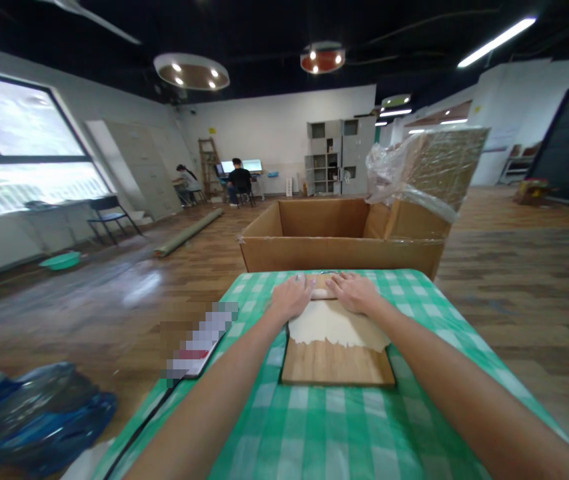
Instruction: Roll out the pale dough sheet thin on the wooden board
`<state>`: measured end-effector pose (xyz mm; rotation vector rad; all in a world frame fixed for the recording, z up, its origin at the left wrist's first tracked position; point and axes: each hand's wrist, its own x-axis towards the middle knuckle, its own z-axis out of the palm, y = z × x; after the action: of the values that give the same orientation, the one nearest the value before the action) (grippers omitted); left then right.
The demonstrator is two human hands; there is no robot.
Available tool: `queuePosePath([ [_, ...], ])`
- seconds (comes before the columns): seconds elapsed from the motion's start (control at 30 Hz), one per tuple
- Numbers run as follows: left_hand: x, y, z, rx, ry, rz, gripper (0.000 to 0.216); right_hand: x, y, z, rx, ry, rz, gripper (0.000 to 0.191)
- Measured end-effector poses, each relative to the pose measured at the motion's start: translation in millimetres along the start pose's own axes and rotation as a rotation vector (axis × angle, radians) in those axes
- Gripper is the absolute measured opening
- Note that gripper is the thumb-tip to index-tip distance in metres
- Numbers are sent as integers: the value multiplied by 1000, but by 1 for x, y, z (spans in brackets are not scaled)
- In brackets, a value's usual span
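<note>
A wooden board [337, 365] lies on a table covered with a green checked cloth [314, 427]. A thin, pale sheet of dough [337, 327] with a ragged near edge covers the board's far half. Both my hands rest at the dough's far end, fingers stretched forward and lying flat. My left hand [291, 298] and my right hand [355, 292] press down on what looks like a rolling pin [321, 288]. Only a short brownish piece of it shows between them; the rest is hidden under my palms.
An open cardboard box [334, 252] stands just beyond the table's far edge, with a plastic-wrapped package [429, 170] leaning at its right. A flat blurred object [201, 347] lies at the table's left edge. A blue water jug [34, 413] sits low left. Two people sit at desks far back.
</note>
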<state>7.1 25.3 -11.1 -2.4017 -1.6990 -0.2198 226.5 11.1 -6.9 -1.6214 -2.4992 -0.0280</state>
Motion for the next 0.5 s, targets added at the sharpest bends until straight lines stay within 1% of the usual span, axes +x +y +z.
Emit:
queuePosePath([
  [0.07,-14,4,-7,-2,1,23,50,-14,-8,-3,11,10,44,70],
  [0.13,-30,7,-13,8,-19,94,47,-29,-17,-6,31,11,96,81],
  [0.2,-47,9,-18,7,-16,159,46,-47,-25,-7,45,14,107,90],
  [0.23,-56,10,-20,-5,0,164,48,-57,-29,-8,49,21,93,93],
  [0.3,-75,11,-23,-50,27,129,56,-78,-36,-9,51,37,47,98],
  [0.37,-91,11,-26,-91,5,112,64,-99,-41,-9,61,36,-4,100],
  [0.43,-104,9,-27,-101,-22,140,67,-115,-43,-10,73,37,-35,101],
  [0.5,-110,7,-27,-90,-22,169,63,-124,-43,-10,78,40,-59,101],
])
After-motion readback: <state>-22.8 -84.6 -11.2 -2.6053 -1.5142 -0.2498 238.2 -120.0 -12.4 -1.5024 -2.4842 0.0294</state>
